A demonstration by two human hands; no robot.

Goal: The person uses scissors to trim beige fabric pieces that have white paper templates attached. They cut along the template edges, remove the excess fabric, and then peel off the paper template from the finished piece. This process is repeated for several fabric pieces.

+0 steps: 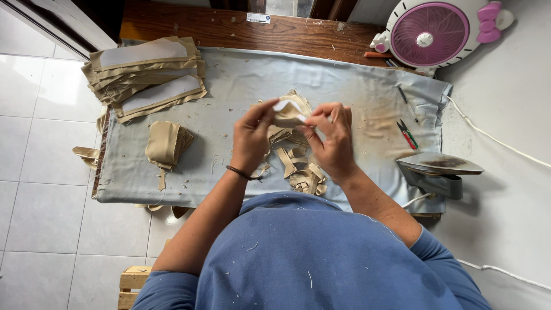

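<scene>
Both hands hold a small tan fabric piece (288, 113) with a white lining above the middle of the table. My left hand (251, 136) pinches its left edge, a dark band on the wrist. My right hand (332, 138) grips its right side with the fingertips. Under the hands lies a loose heap of tan fabric strips (298, 166). All of this sits on a grey-blue cloth (241, 86) that covers the wooden table.
A stack of tan pieces with white linings (146, 74) lies at the far left, a folded tan bundle (166, 144) nearer. At right: an upended iron (437, 172), small red-green snips (407, 133), a pen (406, 96), and a pink fan (431, 31).
</scene>
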